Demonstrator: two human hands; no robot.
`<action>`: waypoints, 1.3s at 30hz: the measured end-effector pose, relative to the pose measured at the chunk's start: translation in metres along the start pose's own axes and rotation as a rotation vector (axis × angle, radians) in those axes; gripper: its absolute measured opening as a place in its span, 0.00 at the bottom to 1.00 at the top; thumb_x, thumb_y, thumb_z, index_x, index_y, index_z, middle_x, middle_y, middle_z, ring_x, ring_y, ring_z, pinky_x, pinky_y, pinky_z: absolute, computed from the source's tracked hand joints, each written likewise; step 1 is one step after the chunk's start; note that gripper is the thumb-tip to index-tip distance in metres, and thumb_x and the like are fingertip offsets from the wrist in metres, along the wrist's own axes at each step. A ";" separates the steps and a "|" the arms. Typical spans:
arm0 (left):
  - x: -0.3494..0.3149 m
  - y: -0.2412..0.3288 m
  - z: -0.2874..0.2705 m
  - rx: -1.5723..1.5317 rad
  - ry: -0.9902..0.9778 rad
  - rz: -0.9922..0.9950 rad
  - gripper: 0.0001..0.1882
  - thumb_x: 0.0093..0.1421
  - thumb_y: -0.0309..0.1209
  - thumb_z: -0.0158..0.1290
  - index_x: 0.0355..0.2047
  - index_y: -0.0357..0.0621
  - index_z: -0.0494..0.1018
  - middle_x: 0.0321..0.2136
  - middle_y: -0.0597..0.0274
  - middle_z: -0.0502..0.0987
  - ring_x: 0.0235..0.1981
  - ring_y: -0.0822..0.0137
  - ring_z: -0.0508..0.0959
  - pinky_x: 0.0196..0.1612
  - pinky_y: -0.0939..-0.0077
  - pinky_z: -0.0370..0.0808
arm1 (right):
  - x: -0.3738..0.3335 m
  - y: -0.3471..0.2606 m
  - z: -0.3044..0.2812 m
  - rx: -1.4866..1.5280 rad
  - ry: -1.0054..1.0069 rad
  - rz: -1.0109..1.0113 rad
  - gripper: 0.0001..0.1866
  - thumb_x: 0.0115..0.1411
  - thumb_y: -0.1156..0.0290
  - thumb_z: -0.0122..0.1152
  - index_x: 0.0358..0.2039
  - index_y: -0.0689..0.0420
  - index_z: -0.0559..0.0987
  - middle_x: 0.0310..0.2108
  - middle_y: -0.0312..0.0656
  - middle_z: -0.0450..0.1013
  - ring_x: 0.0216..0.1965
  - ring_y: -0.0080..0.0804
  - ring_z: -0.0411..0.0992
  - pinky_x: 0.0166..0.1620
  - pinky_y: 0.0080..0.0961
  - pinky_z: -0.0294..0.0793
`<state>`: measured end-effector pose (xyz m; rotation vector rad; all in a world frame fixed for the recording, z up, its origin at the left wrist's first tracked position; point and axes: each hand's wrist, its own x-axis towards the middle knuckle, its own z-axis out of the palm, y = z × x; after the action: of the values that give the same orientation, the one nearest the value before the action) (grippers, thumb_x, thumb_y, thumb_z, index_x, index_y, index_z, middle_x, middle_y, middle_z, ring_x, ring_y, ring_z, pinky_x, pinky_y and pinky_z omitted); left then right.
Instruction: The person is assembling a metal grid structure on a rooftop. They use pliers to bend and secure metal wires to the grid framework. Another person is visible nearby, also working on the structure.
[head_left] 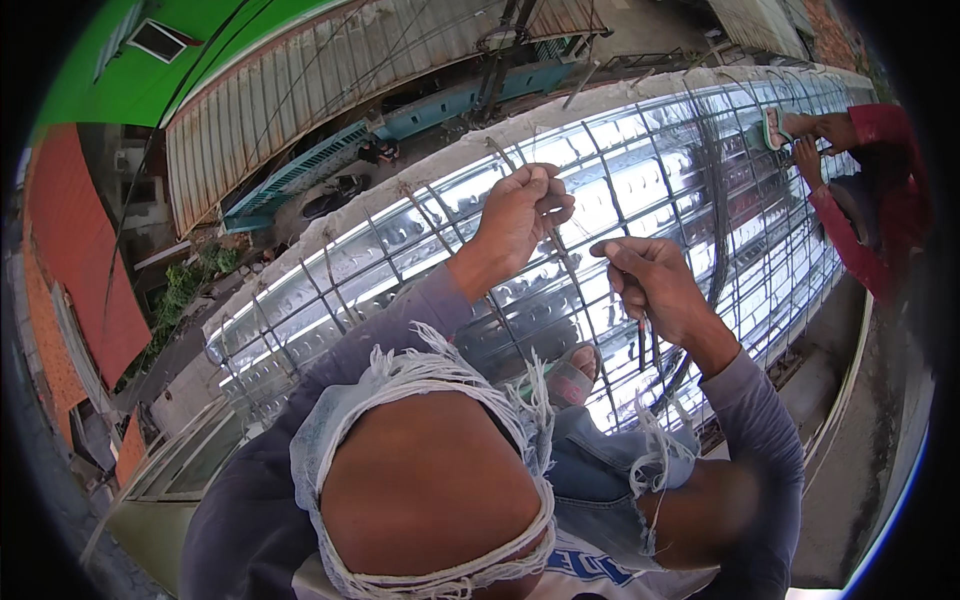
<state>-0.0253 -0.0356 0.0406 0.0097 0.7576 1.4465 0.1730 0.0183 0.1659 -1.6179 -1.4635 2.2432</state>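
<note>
My left hand point(520, 218) is closed in a pinch above the steel mesh point(612, 190). What its fingertips hold is too fine to make out. To the right, my right hand point(660, 290) has thumb and forefinger pressed together, pointing toward the left. From its lower fingers hangs a dark two-legged tool point(645, 345) with a touch of red, perhaps pincers, its head hidden in the palm. A faint thin strand seems to run between both hands. Below them the bars cross over shiny corrugated metal decking point(480, 345).
My sandalled foot point(580, 362) rests on the mesh between my bent knees in frayed jeans. A co-worker in red point(880, 190) crouches at the right, hands near a sandal. Dark cables point(718, 190) cross the mesh. Beyond the concrete edge point(400, 195) is a drop to a lower yard.
</note>
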 end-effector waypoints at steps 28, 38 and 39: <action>0.011 0.041 -0.035 -0.207 0.332 0.025 0.09 0.76 0.27 0.38 0.44 0.39 0.69 0.30 0.65 0.71 0.30 0.70 0.72 0.44 0.63 0.78 | -0.004 -0.037 0.031 -0.345 -0.309 0.034 0.17 0.69 0.63 0.67 0.42 0.68 0.86 0.15 0.36 0.74 0.13 0.19 0.67 0.19 0.21 0.65; 0.010 0.044 -0.036 -0.319 0.394 -0.015 0.09 0.76 0.27 0.39 0.47 0.39 0.69 0.29 0.67 0.71 0.27 0.73 0.71 0.39 0.67 0.75 | -0.017 -0.026 -0.005 0.046 -0.216 0.035 0.18 0.69 0.62 0.66 0.41 0.68 0.84 0.16 0.29 0.67 0.15 0.15 0.59 0.18 0.19 0.55; 0.009 0.045 -0.034 -0.299 0.391 -0.032 0.09 0.76 0.27 0.39 0.47 0.38 0.69 0.29 0.67 0.71 0.27 0.74 0.70 0.39 0.68 0.75 | -0.020 -0.024 0.003 -0.040 -0.370 0.113 0.18 0.68 0.63 0.67 0.44 0.69 0.85 0.17 0.30 0.69 0.16 0.15 0.61 0.20 0.19 0.57</action>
<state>-0.0818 -0.0345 0.0303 -0.5253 0.8427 1.5378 0.1688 0.0201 0.1969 -1.3803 -1.5276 2.7097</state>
